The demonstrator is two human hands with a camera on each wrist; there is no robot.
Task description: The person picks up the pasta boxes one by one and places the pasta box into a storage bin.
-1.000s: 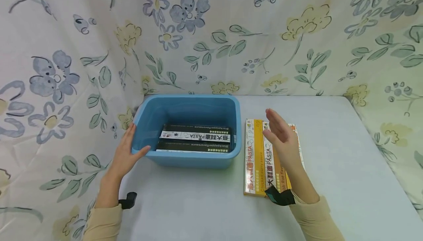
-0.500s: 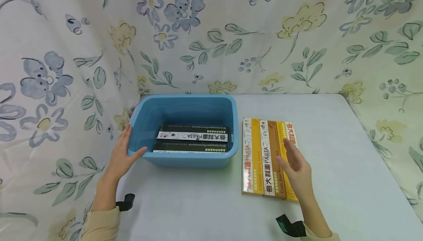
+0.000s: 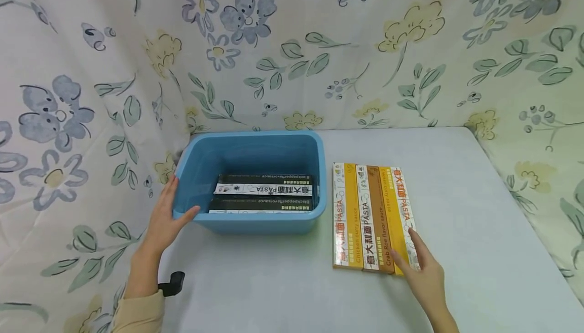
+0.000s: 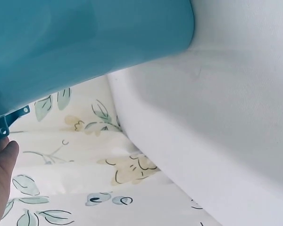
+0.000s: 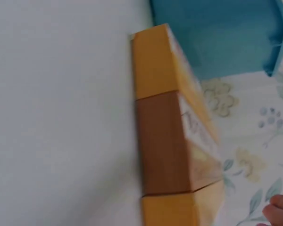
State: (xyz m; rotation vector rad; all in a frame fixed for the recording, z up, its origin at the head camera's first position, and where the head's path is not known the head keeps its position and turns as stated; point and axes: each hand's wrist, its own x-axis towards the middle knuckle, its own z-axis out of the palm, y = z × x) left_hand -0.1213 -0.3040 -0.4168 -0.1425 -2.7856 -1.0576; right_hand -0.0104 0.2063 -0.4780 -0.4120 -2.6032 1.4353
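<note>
In the head view a blue plastic bin point(image 3: 255, 217) stands left of centre, holding two black pepper pasta boxes point(image 3: 263, 189) laid flat. My left hand point(image 3: 160, 224) touches its left rim with straight fingers, thumb extended at the front corner. Right of the bin, three pasta boxes lie side by side: a yellow chicken curry one point(image 3: 350, 216), a brown crab roe one point(image 3: 375, 216), and another yellow one point(image 3: 396, 206). My right hand point(image 3: 426, 277), thumb and fingers apart, is over the near end of that rightmost box; contact cannot be told. The right wrist view shows only its fingertips point(image 5: 279, 209).
A white table point(image 3: 274, 282) carries the bin and boxes. Floral cloth point(image 3: 283, 44) hangs behind it and along both sides. The table's edge point(image 4: 165, 174) runs close beside the bin in the left wrist view.
My right hand has drawn back toward me and rightward, from above the boxes' middle to the rightmost box's near end. My left hand stays at the bin. The head view has shifted slightly.
</note>
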